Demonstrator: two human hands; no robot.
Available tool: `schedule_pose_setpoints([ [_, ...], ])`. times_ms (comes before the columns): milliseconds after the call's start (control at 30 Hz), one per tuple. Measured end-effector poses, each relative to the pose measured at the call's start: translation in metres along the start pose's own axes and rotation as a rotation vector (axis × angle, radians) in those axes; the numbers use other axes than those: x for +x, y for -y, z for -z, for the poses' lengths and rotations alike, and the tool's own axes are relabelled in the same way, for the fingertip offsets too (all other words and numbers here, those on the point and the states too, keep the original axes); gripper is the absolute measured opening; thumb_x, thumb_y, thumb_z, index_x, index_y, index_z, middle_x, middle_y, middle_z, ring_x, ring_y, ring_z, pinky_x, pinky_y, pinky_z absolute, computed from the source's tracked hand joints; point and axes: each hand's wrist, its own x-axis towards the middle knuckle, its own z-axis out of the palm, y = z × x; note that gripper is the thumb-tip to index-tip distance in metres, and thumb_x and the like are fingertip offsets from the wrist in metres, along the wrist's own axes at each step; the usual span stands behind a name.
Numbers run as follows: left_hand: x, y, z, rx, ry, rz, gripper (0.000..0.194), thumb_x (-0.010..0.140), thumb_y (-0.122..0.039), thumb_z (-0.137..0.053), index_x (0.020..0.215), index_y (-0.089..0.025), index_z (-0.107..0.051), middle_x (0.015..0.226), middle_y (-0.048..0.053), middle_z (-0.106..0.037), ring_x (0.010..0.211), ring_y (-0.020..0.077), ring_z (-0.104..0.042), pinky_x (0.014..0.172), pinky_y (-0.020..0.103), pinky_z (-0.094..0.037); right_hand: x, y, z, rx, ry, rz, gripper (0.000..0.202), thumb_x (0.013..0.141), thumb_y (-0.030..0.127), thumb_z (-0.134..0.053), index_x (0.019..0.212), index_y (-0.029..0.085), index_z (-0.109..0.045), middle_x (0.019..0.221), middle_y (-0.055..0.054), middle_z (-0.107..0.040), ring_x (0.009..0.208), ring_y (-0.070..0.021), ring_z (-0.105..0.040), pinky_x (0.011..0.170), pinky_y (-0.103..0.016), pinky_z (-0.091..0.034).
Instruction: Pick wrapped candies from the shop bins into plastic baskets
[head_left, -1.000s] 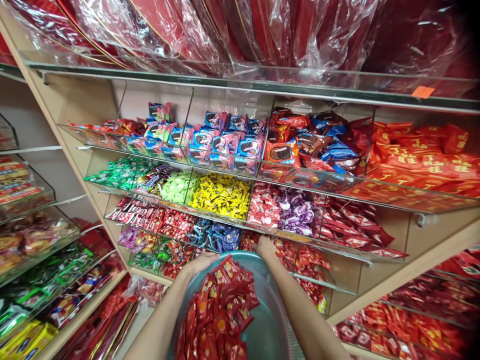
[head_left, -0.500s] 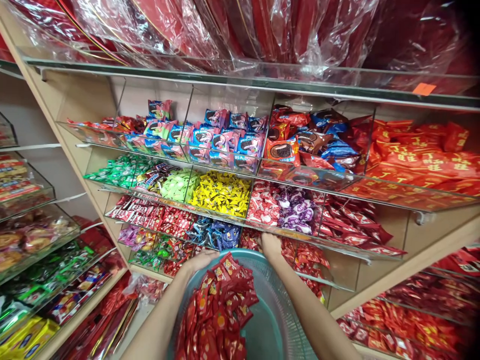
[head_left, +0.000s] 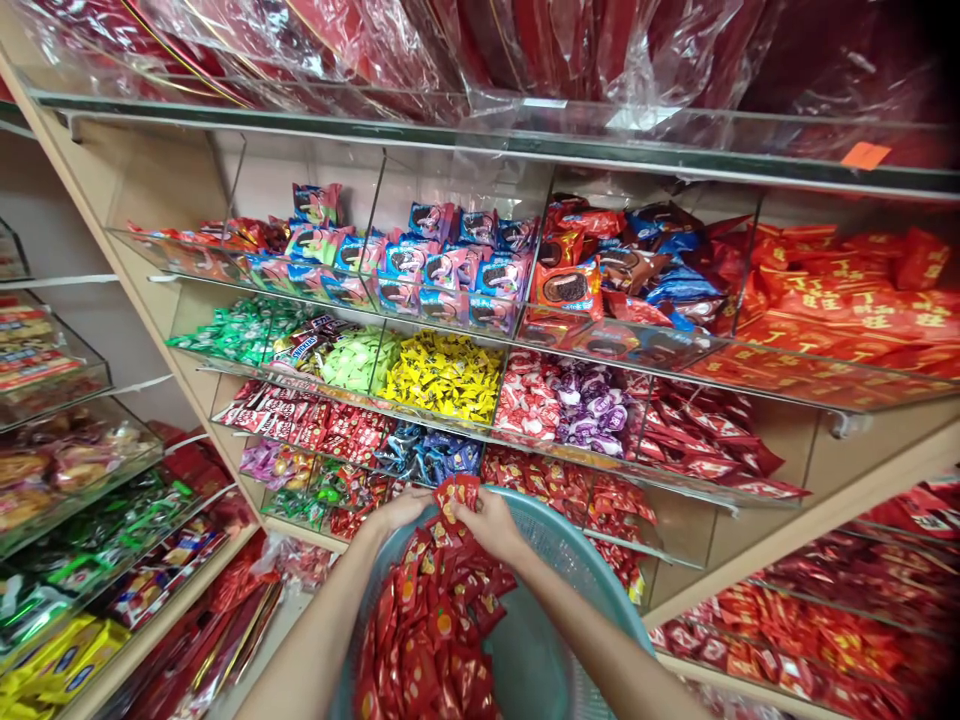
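Observation:
A teal plastic basket (head_left: 626,610) is below me, with a heap of small red candy packets (head_left: 427,620) in its left part. My left hand (head_left: 401,510) is at the far left of the basket's rim, closed over it, its fingertips partly hidden. Just right of it, over the far rim, my right hand (head_left: 487,525) pinches a few red candy packets (head_left: 457,493). Right behind the rim, a low shelf compartment holds more red packets (head_left: 540,480) of similar look.
Glass shelves rise in front, carrying yellow candies (head_left: 442,378), purple candies (head_left: 592,405), blue-wrapped cookies (head_left: 442,265) and orange-red packets (head_left: 855,295). A wooden side panel (head_left: 127,270) stands left. Plastic-wrapped red goods (head_left: 525,50) fill the top shelf.
My right hand has come back from the low shelf compartment to above the basket, now with red packets in its fingers. My left hand stays at the rim.

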Motion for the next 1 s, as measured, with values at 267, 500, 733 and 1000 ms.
schedule_pose_setpoints([
  [267, -0.006, -0.007, -0.002, 0.001, 0.031, -0.009, 0.036, 0.057, -0.041, -0.062, 0.076, -0.012, -0.069, 0.074, 0.006, -0.069, 0.068, 0.0176, -0.059, 0.071, 0.03, -0.045, -0.002, -0.008, -0.018, 0.222, 0.113, -0.233, 0.022, 0.071, 0.034, -0.051, 0.08, 0.017, -0.062, 0.066, -0.001, -0.065, 0.045, -0.0121, -0.056, 0.042, -0.02, -0.041],
  [500, -0.003, -0.008, 0.001, 0.125, -0.043, -0.023, 0.04, 0.063, -0.049, -0.057, 0.075, -0.013, -0.069, 0.092, 0.008, -0.067, 0.088, 0.0207, -0.057, 0.085, 0.031, -0.04, -0.008, -0.016, -0.015, 0.126, 0.166, -0.145, 0.022, 0.07, 0.038, -0.056, 0.074, 0.017, -0.063, 0.061, 0.001, -0.063, 0.049, -0.0114, -0.055, 0.047, -0.02, -0.04],
  [733, 0.002, -0.006, 0.005, 0.171, -0.004, -0.048, 0.037, 0.062, -0.047, -0.059, 0.076, -0.015, -0.07, 0.093, 0.006, -0.068, 0.098, 0.0223, -0.054, 0.092, 0.032, -0.036, -0.005, -0.013, -0.023, -0.108, 0.076, -0.108, 0.033, 0.072, 0.049, -0.054, 0.068, 0.016, -0.059, 0.062, -0.001, -0.062, 0.059, -0.0135, -0.056, 0.053, -0.021, -0.038],
  [1000, 0.0, -0.004, 0.006, 0.247, -0.041, -0.049, 0.038, 0.067, -0.048, -0.053, 0.081, -0.018, -0.07, 0.101, 0.004, -0.066, 0.105, 0.0222, -0.05, 0.098, 0.031, -0.031, 0.002, -0.014, -0.001, -0.148, 0.0, -0.123, 0.036, 0.084, 0.046, -0.038, 0.072, 0.017, -0.056, 0.067, -0.003, -0.062, 0.064, -0.0145, -0.057, 0.058, -0.022, -0.036],
])
